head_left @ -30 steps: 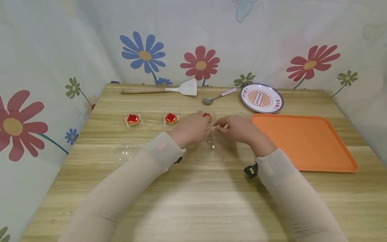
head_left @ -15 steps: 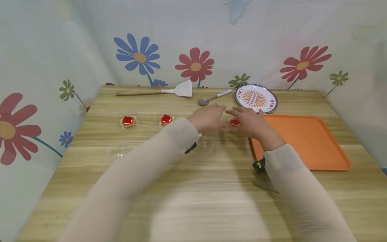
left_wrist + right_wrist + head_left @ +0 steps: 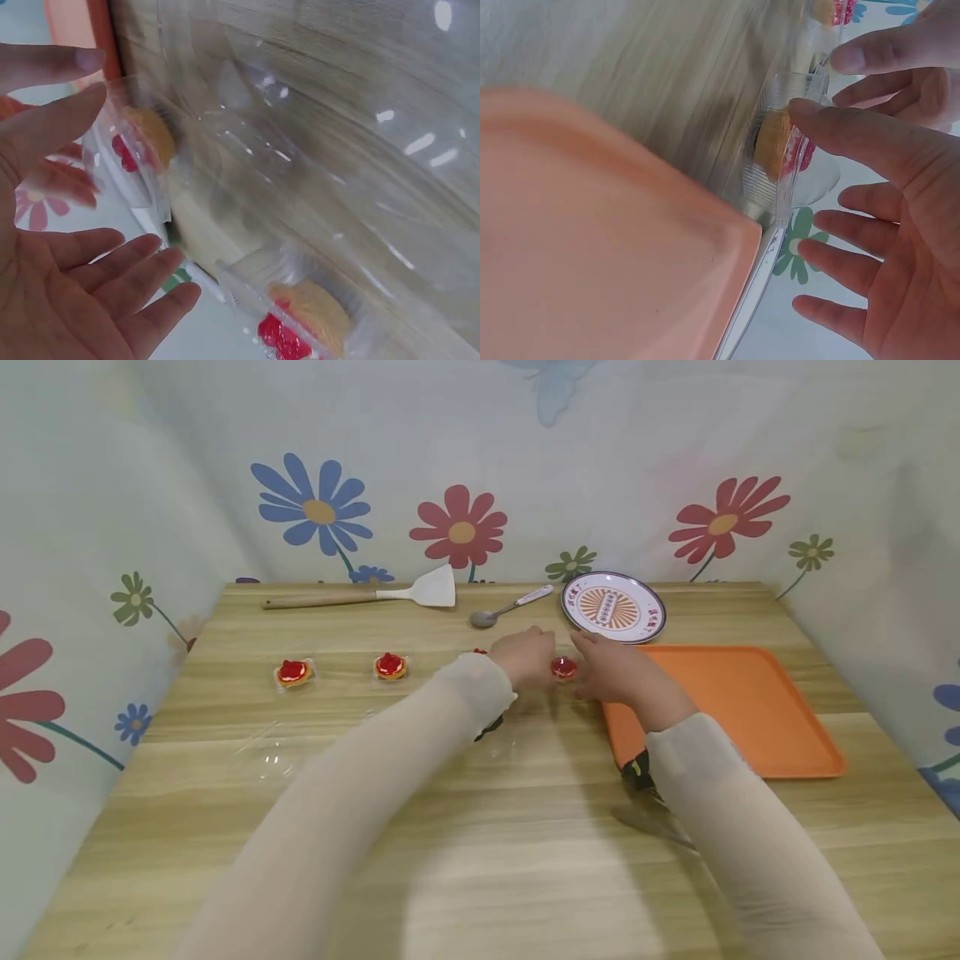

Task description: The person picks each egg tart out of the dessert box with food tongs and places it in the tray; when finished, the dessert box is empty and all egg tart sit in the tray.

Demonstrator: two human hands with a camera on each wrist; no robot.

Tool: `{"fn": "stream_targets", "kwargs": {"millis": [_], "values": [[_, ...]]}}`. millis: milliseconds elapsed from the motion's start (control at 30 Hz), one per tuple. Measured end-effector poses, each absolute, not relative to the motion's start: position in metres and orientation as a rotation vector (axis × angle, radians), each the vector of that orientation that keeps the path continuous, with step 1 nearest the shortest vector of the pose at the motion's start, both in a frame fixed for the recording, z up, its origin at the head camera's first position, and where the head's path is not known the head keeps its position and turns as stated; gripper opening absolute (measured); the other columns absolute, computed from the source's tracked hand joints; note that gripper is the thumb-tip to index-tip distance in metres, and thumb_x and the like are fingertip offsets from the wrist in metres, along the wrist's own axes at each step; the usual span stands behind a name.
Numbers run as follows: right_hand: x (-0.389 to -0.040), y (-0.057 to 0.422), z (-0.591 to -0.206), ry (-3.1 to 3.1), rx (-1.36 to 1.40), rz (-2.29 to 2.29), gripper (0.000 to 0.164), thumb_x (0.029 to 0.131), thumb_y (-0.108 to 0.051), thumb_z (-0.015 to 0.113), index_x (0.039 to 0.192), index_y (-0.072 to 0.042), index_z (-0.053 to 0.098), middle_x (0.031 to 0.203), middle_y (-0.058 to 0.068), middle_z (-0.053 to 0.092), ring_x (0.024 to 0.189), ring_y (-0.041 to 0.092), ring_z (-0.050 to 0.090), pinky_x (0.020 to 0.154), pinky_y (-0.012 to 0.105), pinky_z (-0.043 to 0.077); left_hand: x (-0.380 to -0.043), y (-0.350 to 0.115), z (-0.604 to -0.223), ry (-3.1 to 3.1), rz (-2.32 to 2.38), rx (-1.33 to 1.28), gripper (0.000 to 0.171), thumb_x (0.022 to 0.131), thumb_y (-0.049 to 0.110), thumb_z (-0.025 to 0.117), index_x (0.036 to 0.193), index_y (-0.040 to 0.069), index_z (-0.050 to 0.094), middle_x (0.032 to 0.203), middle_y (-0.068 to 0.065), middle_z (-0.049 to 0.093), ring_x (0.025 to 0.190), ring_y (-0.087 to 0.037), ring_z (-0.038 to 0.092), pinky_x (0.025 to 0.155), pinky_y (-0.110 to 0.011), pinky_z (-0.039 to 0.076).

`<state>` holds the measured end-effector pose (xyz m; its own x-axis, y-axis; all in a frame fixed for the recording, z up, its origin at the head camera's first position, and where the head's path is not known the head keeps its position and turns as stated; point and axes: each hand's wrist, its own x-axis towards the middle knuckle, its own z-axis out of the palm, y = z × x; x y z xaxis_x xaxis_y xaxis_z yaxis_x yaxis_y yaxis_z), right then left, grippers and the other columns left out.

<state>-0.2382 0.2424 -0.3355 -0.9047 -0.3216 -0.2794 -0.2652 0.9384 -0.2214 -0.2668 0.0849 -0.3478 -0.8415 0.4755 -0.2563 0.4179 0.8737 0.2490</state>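
A red-topped tart (image 3: 564, 668) in a clear plastic box stands between my two hands, left of the tray. In the right wrist view, a clear dome covers the tart's red top. My right hand (image 3: 618, 675) is at the box's right side, thumb at the rim and the other fingers spread and mostly straight. On the other side is my left hand (image 3: 527, 658), its thumb at the box's corner and its fingers extended. Another boxed tart (image 3: 307, 319) lies nearer the left hand, partly hidden by it in the head view.
Two more boxed tarts, one far left (image 3: 293, 673) and one beside it (image 3: 390, 666), sit in the row. A clear lid (image 3: 272, 756) lies in front. Behind are a spatula (image 3: 433, 587), spoon (image 3: 483, 618) and plate (image 3: 611, 608). An orange tray (image 3: 727, 710) is at right.
Both hands have moved right, from the third tart to the rightmost one, where they now stand at either side. Their fingers have spread from a pinching pose. The head view has shifted.
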Motion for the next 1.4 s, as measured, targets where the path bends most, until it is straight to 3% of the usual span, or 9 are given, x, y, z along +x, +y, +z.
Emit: {"fn": "stream_targets", "kwargs": {"millis": [100,200,500,633,867,1033,1200,1400], "values": [[-0.242,0.242,-0.336,2.796,-0.482,-0.215,0.082,0.089,-0.027,0.073,0.154,0.0,0.03,0.157,0.02,0.031,0.137,0.039,0.04,0.112,0.053,0.033,-0.272,0.088,-0.355,2.739,0.27,0.675,0.065,0.076,0.036,0.082,0.13,0.009,0.056,0.123,-0.007,0.054,0.104,-0.018,0.054,0.089,-0.04,0.05],[-0.245,0.239,-0.338,2.822,-0.532,-0.14,0.074,0.091,-0.029,0.069,0.15,0.002,0.037,0.154,0.019,0.038,0.137,0.037,0.042,0.111,0.051,0.034,-0.274,0.091,-0.359,2.759,0.258,0.677,0.056,0.077,0.032,0.079,0.125,0.009,0.059,0.118,-0.007,0.053,0.098,-0.018,0.054,0.085,-0.039,0.051],[-0.248,0.235,-0.342,2.818,-0.563,0.013,0.06,0.093,-0.017,0.065,0.144,0.005,0.045,0.134,0.021,0.058,0.118,0.034,0.058,0.103,0.05,0.044,-0.272,0.101,-0.367,2.823,0.229,0.696,0.027,0.086,0.02,0.069,0.11,0.008,0.065,0.125,-0.017,0.048,0.085,-0.022,0.057,0.074,-0.037,0.053],[-0.247,0.233,-0.341,2.848,-0.602,0.065,0.054,0.09,-0.018,0.067,0.137,0.004,0.053,0.12,0.018,0.064,0.106,0.033,0.062,0.094,0.049,0.049,-0.272,0.102,-0.367,2.843,0.224,0.72,0.024,0.087,0.018,0.068,0.109,0.008,0.067,0.124,-0.016,0.05,0.086,-0.021,0.056,0.075,-0.036,0.054],[-0.247,0.234,-0.339,2.9,-0.708,0.155,0.031,0.09,-0.025,0.072,0.109,-0.002,0.065,0.096,0.011,0.069,0.087,0.03,0.066,0.078,0.048,0.055,-0.272,0.106,-0.365,2.863,0.206,0.764,0.027,0.088,0.016,0.068,0.114,0.008,0.068,0.133,-0.02,0.051,0.087,-0.021,0.06,0.078,-0.038,0.055],[-0.25,0.235,-0.338,2.872,-0.693,0.074,0.027,0.089,-0.022,0.072,0.107,-0.003,0.065,0.092,0.009,0.068,0.083,0.028,0.065,0.079,0.045,0.054,-0.273,0.106,-0.367,2.889,0.186,0.759,0.024,0.089,0.017,0.067,0.112,0.009,0.069,0.128,-0.018,0.053,0.083,-0.021,0.058,0.076,-0.04,0.056],[-0.253,0.236,-0.337,2.854,-0.697,0.031,0.031,0.078,-0.02,0.075,0.103,-0.005,0.064,0.087,0.006,0.067,0.077,0.026,0.062,0.075,0.044,0.053,-0.273,0.107,-0.368,2.919,0.141,0.762,0.018,0.093,0.014,0.061,0.108,0.009,0.069,0.125,-0.017,0.054,0.082,-0.023,0.061,0.072,-0.04,0.057],[-0.255,0.238,-0.334,2.843,-0.72,0.015,0.028,0.076,-0.022,0.071,0.098,-0.006,0.063,0.08,0.006,0.064,0.071,0.026,0.059,0.07,0.043,0.052,-0.271,0.108,-0.365,2.938,0.102,0.762,0.016,0.097,0.015,0.056,0.105,0.011,0.07,0.137,-0.021,0.053,0.086,-0.024,0.064,0.073,-0.04,0.057]]}}
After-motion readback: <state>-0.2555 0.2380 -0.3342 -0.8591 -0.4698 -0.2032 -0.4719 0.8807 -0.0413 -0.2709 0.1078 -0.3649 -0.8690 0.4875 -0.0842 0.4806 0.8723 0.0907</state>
